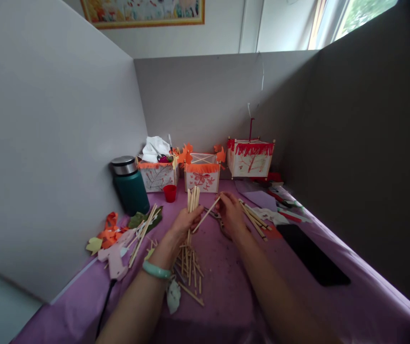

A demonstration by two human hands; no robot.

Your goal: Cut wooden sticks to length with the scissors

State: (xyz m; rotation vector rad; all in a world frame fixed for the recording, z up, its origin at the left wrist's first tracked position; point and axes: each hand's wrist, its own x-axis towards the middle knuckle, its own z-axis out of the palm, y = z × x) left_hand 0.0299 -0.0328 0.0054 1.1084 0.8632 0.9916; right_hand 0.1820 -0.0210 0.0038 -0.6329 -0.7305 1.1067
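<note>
My left hand [186, 220] is closed around a bundle of wooden sticks [193, 197] held upright over the middle of the table. A single wooden stick [207, 213] slants between the hands, its upper end pinched in the fingers of my right hand [230, 212]. Its lower end comes close to my left fingers; whether they touch it, I cannot tell. Below the left hand lies a loose pile of shorter sticks [190, 267]. Partly hidden behind my right hand is a dark-handled tool [222, 228]. More sticks with dark bands [254, 220] rest to the right.
Paper lanterns stand at the back, one with orange fringe [202, 179], another with red fringe [251, 160]. At left are a green bottle [132, 188], a red cup [169, 193] and a pink glue gun [116, 260] with its cord. A black phone [312, 255] lies at right.
</note>
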